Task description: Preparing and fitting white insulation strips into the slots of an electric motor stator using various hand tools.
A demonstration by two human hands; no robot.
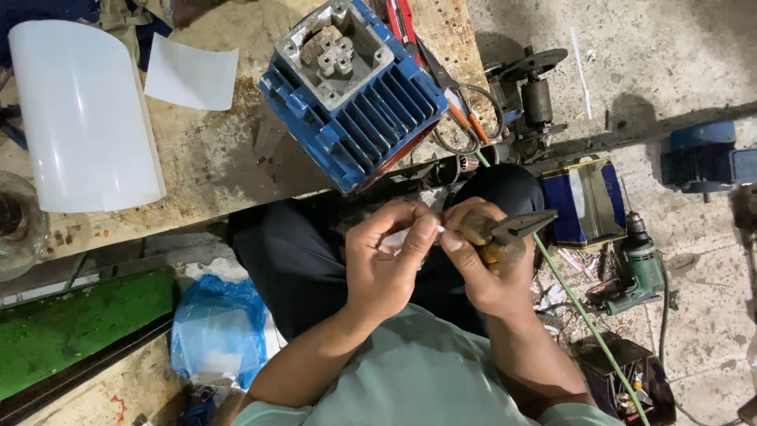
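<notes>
Both hands meet just below the blue motor housing (355, 95): left hand (386, 264) pinches a small white sleeve (402, 237), right hand (481, 264) grips pliers (505, 229) and touches it too

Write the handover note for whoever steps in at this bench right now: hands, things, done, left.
Left hand: grip pinched on a small white piece, held against the right fingertips.
Right hand: grip shut on pliers, jaws pointing right, forefinger and thumb also on the white piece.
Blue motor housing: on the wooden bench, terminal box open, no hand on it.
Scissors lie beside it; green drill on the floor.
Done: cannot tell.
Left: white piece not yet fitted anywhere.
</notes>
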